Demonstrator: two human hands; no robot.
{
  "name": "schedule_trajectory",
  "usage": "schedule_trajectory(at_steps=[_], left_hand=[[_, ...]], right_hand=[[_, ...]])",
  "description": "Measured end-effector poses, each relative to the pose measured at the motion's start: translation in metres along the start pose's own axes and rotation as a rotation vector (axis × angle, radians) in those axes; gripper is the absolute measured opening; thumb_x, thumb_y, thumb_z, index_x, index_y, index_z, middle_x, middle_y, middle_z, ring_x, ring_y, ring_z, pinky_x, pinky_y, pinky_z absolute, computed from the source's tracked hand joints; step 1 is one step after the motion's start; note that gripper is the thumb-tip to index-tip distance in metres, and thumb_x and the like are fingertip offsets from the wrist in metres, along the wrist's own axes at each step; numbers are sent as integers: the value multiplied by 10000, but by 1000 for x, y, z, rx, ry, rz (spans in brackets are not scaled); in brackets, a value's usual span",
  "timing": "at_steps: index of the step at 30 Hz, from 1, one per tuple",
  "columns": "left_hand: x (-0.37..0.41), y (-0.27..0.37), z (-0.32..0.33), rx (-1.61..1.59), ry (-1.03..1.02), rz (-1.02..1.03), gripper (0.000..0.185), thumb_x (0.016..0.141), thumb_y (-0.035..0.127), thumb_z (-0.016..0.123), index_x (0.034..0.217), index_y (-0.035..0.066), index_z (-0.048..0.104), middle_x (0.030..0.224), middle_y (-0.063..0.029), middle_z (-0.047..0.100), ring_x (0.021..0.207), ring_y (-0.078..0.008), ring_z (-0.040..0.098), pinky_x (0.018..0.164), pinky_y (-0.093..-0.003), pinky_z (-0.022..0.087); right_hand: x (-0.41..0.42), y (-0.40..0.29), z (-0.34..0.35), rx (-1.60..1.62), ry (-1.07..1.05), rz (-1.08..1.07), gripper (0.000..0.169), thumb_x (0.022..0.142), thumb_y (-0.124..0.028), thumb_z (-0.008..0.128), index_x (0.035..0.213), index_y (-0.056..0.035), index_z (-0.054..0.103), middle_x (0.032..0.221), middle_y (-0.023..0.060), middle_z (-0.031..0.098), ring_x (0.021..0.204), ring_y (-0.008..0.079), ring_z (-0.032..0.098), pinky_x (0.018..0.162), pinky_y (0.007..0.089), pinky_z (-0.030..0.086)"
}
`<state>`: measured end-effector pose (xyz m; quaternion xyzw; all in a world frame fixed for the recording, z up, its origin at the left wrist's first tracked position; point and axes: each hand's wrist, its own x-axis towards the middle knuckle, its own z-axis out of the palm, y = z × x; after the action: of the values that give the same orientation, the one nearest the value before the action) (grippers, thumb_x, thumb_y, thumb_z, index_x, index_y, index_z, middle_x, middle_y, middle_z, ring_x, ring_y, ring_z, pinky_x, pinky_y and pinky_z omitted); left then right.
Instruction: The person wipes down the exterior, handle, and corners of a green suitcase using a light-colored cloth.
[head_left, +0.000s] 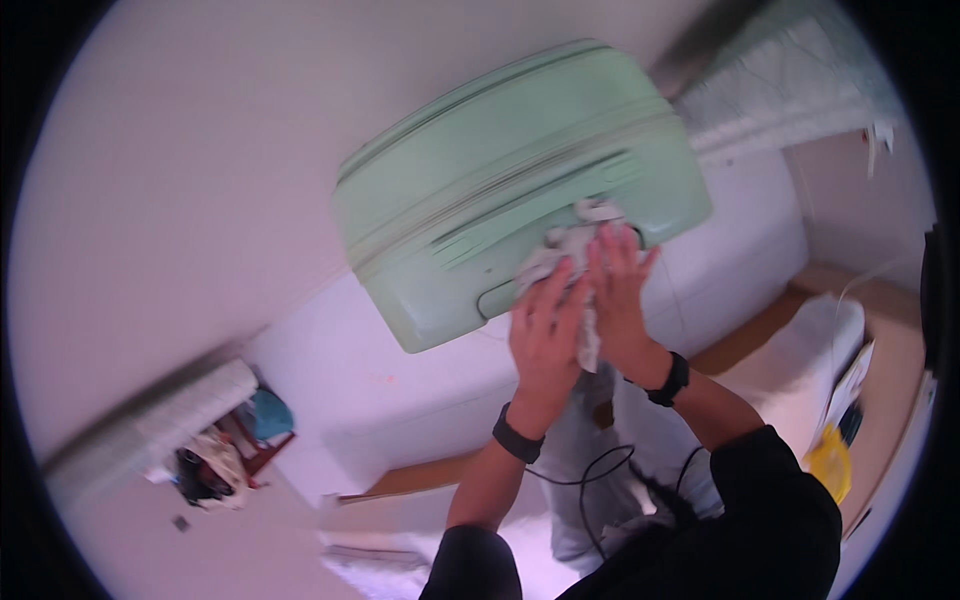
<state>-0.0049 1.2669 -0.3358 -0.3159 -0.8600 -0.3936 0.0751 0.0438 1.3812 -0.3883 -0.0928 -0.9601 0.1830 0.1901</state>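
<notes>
A pale green hard-shell suitcase (517, 150) lies before me on a white surface, its zipper seam and side handle facing up. My left hand (547, 322) and my right hand (619, 292) are side by side at the near edge of the suitcase. Both press on a crumpled whitish cloth (574, 251) that rests against the shell below the handle (536, 206). One end of the cloth hangs down between my hands. The fingers lie over the cloth; how far they grip it is partly hidden. Dark bands sit on both wrists.
A dark cable (585, 480) loops in front of my legs. At lower left, a bag with dark contents (210, 469) stands near a teal item (270, 416). A yellow plastic bag (829, 465) lies at right. Quilted pale padding (780, 94) extends at upper right.
</notes>
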Motion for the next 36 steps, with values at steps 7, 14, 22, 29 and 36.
schedule_trajectory(at_steps=[7, 14, 22, 29, 36], left_hand=[[11, 9, -49, 92, -117, -254, 431, 712, -54, 686, 1123, 71, 647, 1187, -134, 557, 1055, -320, 563, 903, -400, 456], [36, 18, -27, -69, -148, -153, 463, 701, -110, 673, 1137, 39, 627, 1173, -143, 617, 1087, -311, 592, 939, -370, 471], [71, 76, 30, 21, -221, -83, 492, 728, -123, 681, 1188, 34, 602, 1261, -174, 592, 1133, -329, 597, 961, -403, 471], [40, 79, 38, 103, -212, -32, 402, 801, -36, 675, 1191, 22, 597, 1318, -234, 548, 1173, -378, 575, 969, -419, 473], [1, 47, 53, 163, -158, 141, 304, 849, -47, 622, 1146, 17, 630, 1325, -269, 526, 1222, -406, 531, 996, -444, 461]], right_hand=[[14, -51, -25, 473, -243, 57, 794, 741, -115, 709, 1449, -35, 360, 1522, 136, 315, 1431, 361, 265, 1106, 612, 253], [24, -32, -52, 632, 44, 242, 595, 768, -63, 655, 1344, -33, 510, 1456, 97, 429, 1380, 306, 370, 1076, 522, 366], [38, 45, -79, 500, 151, 253, 636, 703, -64, 688, 1320, -51, 534, 1430, 79, 452, 1353, 309, 400, 1066, 534, 373], [12, 37, -58, 621, 226, 308, 609, 740, -98, 694, 1327, -79, 535, 1429, 52, 440, 1353, 290, 398, 1085, 508, 379], [-16, 33, 18, 854, 221, 411, 482, 817, -155, 663, 1280, -84, 550, 1215, 86, 487, 1272, 317, 446, 1094, 451, 387]])
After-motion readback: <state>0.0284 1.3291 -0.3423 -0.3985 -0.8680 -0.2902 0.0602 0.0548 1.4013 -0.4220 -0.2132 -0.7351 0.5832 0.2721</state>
